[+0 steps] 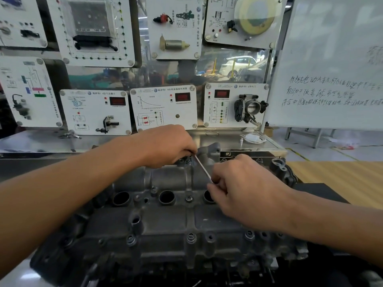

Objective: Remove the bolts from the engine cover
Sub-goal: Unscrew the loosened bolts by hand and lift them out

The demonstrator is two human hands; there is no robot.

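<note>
From my remote seat I use the engine cover [165,220] as my mark; it lies low in the middle of my view, dark grey and ribbed, with both forearms reaching over it. Behind its far left corner stand white training panels [95,111] on a steel shelf.

The left hand [170,146] sits at the cover's far edge. Its fingers are curled down and pinch the far end of a thin metal tool [204,169], right beside a bolt [188,161] that stands in the cover there. Whether the tool's tip is seated in that bolt I cannot tell.

The tool slants from the far edge toward the cover's middle right. There the right hand [242,187] grips its near end, fingers curled round it.

Under the right hand run round wells [166,197] in a row across the cover's middle. More bolts [191,238] sit along its front edge.

Behind the cover's far right corner a throttle body [248,108] hangs on a panel, with a white cable [252,138] coiled on the shelf below it. Further right stand a whiteboard [331,59] with handwriting and the wooden table [342,177].
</note>
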